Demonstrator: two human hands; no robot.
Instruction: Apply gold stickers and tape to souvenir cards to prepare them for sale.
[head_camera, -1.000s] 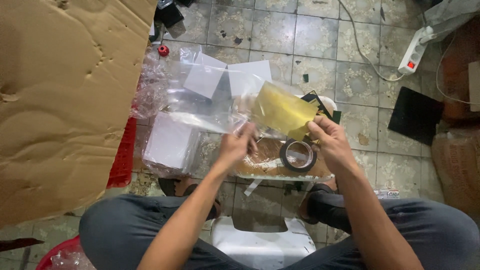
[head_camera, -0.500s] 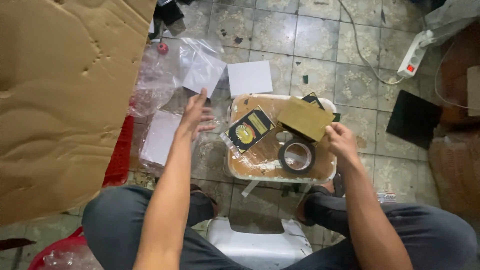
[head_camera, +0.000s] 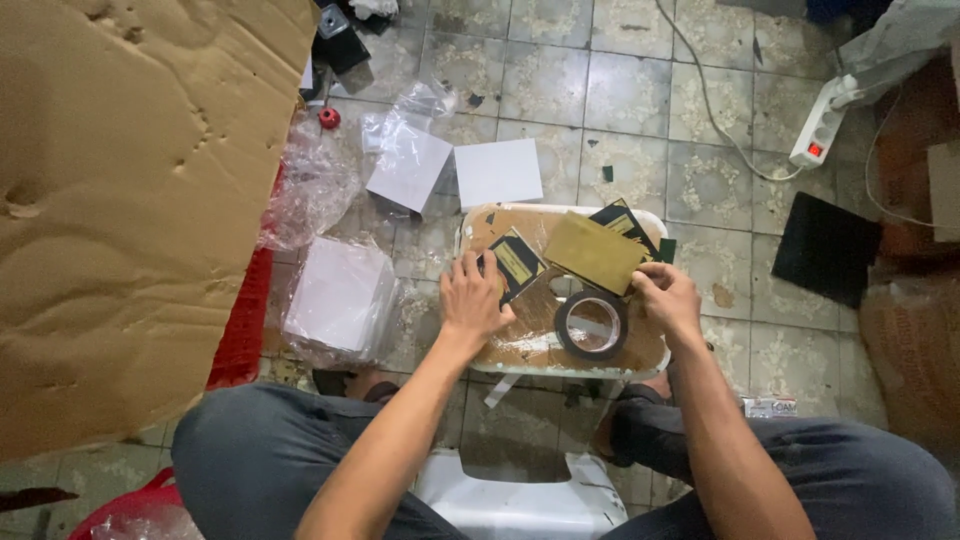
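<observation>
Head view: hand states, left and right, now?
Left hand: fingers curled on the black-and-gold card, apparently gripping its edge.
Right hand: closed on the corner of the gold sheet.

Two hands are at work over one worn tray (head_camera: 655, 365): the left hand (head_camera: 472, 298) and the right hand (head_camera: 667, 297). On the tray lie one roll of dark tape (head_camera: 591, 325), one gold card (head_camera: 594, 253) and two black cards with gold print (head_camera: 515, 265) (the second (head_camera: 622, 217) is half hidden). On the floor: two loose white squares (head_camera: 498, 172), one bagged white stack (head_camera: 337, 294), one power strip (head_camera: 820, 123), one black pad (head_camera: 825, 247), one cardboard sheet (head_camera: 120, 200).
</observation>
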